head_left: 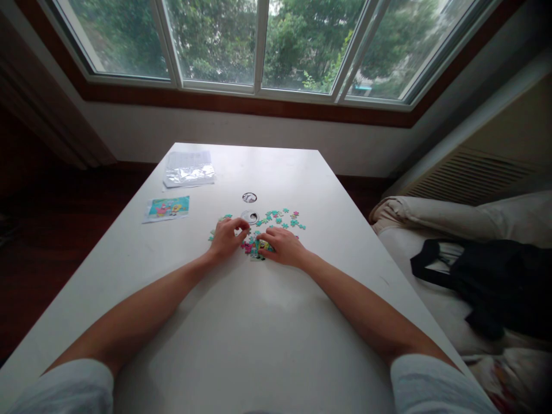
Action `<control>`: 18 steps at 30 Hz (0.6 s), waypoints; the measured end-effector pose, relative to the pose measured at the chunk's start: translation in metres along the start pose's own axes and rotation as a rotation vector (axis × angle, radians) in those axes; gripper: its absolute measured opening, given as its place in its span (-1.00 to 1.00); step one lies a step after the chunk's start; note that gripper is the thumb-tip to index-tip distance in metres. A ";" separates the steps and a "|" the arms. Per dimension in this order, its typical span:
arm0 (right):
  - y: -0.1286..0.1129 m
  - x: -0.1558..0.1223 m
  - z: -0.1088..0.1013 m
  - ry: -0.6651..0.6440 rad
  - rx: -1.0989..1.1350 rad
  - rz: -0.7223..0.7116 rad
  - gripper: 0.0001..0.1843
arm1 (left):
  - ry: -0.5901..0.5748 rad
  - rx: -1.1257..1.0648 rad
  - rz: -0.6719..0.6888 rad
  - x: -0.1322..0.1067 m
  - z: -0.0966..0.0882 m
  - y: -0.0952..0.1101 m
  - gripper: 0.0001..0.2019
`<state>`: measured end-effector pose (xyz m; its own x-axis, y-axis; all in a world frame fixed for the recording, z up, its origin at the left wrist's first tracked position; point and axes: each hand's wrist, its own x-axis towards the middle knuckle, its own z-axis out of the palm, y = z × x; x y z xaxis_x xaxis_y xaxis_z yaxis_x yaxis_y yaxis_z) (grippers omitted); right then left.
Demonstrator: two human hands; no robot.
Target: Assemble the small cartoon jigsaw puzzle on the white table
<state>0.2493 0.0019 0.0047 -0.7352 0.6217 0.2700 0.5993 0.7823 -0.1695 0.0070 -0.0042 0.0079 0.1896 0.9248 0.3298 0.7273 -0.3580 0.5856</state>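
On the white table, a partly joined jigsaw puzzle [254, 248] with pink, yellow and teal cartoon parts lies between my hands. My left hand [227, 238] is at its left, thumb and forefinger closed in a pinch; what sits between the tips is too small to make out. My right hand [283, 246] rests at the puzzle's right side, thumb and fingers apart and partly covering it. Loose teal puzzle pieces [284, 220] are scattered beyond my right hand. A few more pieces [225, 217] show around my left hand, partly hidden by it.
Two round black-and-white items [249, 198] lie beyond my hands. A cartoon picture sheet [169, 207] and a clear plastic bag with papers [190, 169] are at the far left of the table [254, 333]. Dark clothing [495, 282] lies on a pale sofa to the right.
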 end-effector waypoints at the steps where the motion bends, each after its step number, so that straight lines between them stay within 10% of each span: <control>1: 0.000 0.000 0.000 -0.006 0.001 -0.003 -0.65 | -0.006 0.004 -0.004 -0.001 0.002 0.001 -0.91; 18: -0.002 0.002 0.002 -0.030 0.062 -0.051 -0.64 | -0.031 0.074 -0.026 0.000 0.010 -0.002 -0.90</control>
<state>0.2463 0.0018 0.0041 -0.7739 0.5813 0.2514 0.5410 0.8131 -0.2147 0.0124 -0.0021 -0.0001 0.1889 0.9377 0.2915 0.7786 -0.3239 0.5375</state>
